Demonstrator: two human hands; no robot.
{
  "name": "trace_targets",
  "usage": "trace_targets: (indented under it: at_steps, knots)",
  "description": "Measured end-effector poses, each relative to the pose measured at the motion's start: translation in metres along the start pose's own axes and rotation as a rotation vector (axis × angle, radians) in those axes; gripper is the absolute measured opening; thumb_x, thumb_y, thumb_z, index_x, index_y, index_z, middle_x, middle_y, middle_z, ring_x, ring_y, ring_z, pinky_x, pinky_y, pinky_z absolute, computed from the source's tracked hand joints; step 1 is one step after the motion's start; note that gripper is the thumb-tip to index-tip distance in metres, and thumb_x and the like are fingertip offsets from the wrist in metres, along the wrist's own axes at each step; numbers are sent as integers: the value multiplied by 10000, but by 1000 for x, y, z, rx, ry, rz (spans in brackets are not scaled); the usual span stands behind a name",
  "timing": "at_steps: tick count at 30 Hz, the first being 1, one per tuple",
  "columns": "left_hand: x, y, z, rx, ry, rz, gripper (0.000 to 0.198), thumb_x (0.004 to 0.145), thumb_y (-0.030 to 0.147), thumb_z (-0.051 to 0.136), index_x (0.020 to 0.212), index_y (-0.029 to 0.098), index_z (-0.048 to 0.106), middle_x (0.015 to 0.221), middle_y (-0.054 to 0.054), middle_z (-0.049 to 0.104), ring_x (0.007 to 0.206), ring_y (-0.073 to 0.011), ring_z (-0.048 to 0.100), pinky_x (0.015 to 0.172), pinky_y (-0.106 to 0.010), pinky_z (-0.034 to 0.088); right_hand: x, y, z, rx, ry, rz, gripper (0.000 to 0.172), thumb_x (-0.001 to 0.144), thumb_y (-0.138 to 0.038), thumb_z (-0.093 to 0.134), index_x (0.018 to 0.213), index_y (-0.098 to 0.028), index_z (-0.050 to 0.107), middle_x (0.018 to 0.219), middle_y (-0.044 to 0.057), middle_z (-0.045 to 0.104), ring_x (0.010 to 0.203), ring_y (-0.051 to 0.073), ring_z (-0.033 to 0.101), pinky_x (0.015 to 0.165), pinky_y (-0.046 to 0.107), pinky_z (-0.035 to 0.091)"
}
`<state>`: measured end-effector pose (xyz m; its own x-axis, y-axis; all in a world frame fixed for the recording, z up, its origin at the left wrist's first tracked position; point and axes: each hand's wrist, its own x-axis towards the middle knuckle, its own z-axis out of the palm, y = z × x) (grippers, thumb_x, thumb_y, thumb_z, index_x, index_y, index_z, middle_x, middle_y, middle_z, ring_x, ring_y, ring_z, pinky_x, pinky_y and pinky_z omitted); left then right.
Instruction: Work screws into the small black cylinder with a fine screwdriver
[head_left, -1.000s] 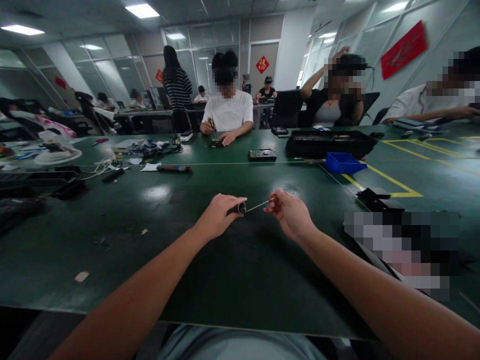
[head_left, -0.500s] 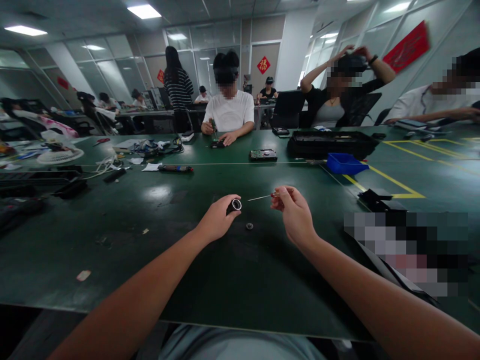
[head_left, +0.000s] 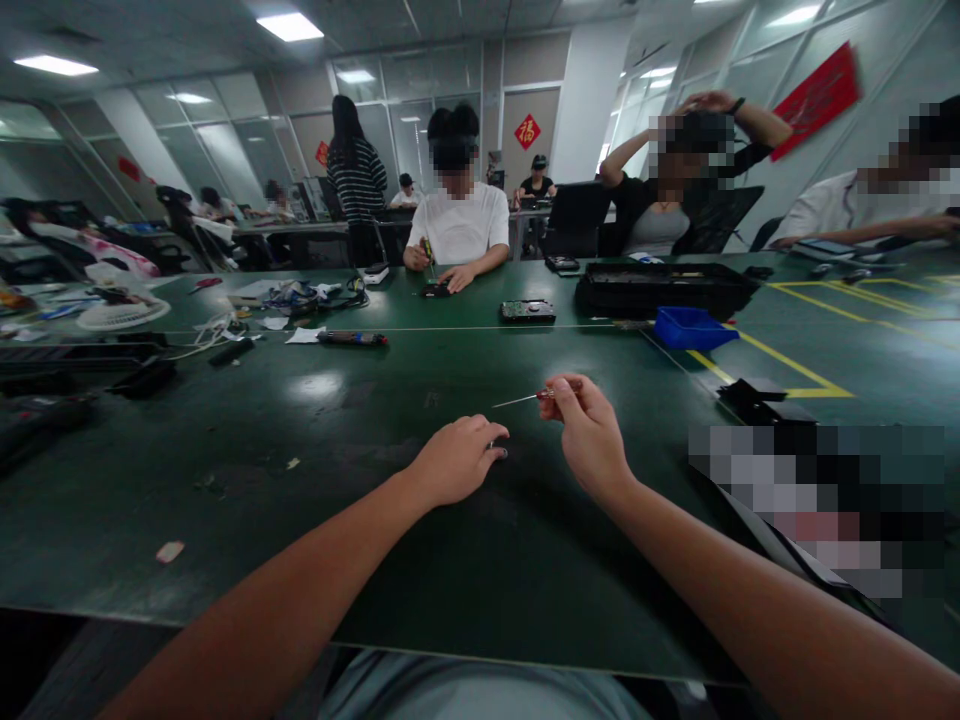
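My left hand (head_left: 459,462) is turned palm down low over the table. Its thumb and forefinger reach to a small round grey part (head_left: 504,453), mostly covered by the fingertips. A sliver of the black tube with a pale rim (head_left: 491,444) shows in the curl of the fingers; the rest of it is hidden by the hand. My right hand (head_left: 586,425) pinches the reddish handle of a slim screwdriver (head_left: 517,401). The bare shaft points left, above and apart from the left fingertips.
Beyond my hands lie a hard drive (head_left: 527,311), a blue scoop-like bin (head_left: 686,328), a long black housing (head_left: 664,288) and a dark pen-shaped tool (head_left: 352,338). Cables and a white fan-like grille (head_left: 124,313) crowd the left. A co-worker (head_left: 457,225) works opposite with a screwdriver.
My left hand has moved down and right and rolled palm down, so the tube's open end faces away and its fingers meet the small round part. The right hand stays nearly still.
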<state>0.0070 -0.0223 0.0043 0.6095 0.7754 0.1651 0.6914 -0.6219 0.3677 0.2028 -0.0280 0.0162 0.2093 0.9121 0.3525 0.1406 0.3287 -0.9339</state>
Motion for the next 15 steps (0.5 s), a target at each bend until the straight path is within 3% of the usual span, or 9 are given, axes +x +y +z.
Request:
trace_targets:
  at_steps: [8,15]
  knots:
    - [3,3,6,232,-49,44,312,960,366,539,1218,235,656,1060,-93,632,970,-264,594,790,-367,491,0,1,1,-6,-17,7,268,939,-468,523,949,-216,612,810,27,645,742,178,613,719,350,503]
    - [3,0,4,192,-45,17,229,953,354,565,1122,223,647,1066,-76,657,1006,-261,607,803,-350,506,0,4,1,-27,-61,19,279,942,-473,520,946,-209,610,784,17,630,727,172,604,727,355,498]
